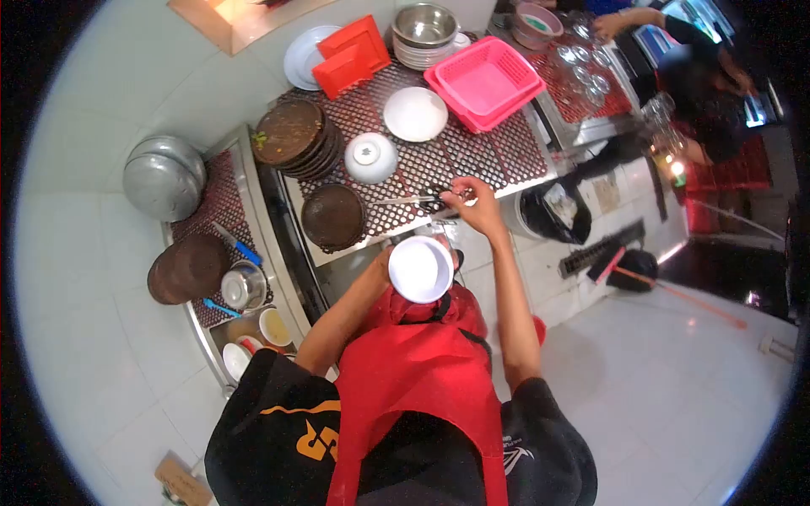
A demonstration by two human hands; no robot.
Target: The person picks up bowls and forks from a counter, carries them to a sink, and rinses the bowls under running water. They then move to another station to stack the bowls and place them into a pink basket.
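My left hand [390, 263] grips a white bowl [421, 271] in front of the red apron. Most of its fingers are hidden behind the bowl, which shows its inside to me. At the front edge of the mat-covered counter, my right hand [477, 207] pinches the dark end of slim metal utensils [405, 201]. Their thin shiny ends point left, lying over the perforated mat [472, 160]. Left of them sits a round dark brown board [333, 217]. An upturned white bowl [371, 158] and a white plate [415, 114] rest behind.
Stacked dark boards [288, 133], pink baskets [485, 80], red trays [353, 59] and a steel bowl [425, 25] stand on the counter. A knife [240, 246] and metal pot [245, 285] lie left. Another person [704, 93] works at right beside glasses [582, 67]. A black-lined bin [553, 211] stands below.
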